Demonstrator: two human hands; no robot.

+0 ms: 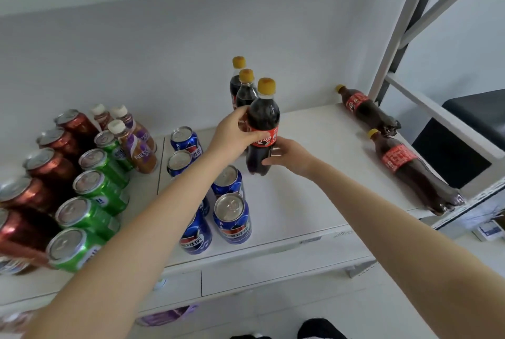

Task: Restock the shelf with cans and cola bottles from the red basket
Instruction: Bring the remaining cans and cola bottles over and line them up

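While left hand [235, 133] grasps the label and right hand [289, 155] grasps the lower body of the upright cola bottle [263, 117], mid-shelf [314, 191], a careless push could topple the two bottles behind [245, 92] or clip the Pepsi cans [232, 215] just left
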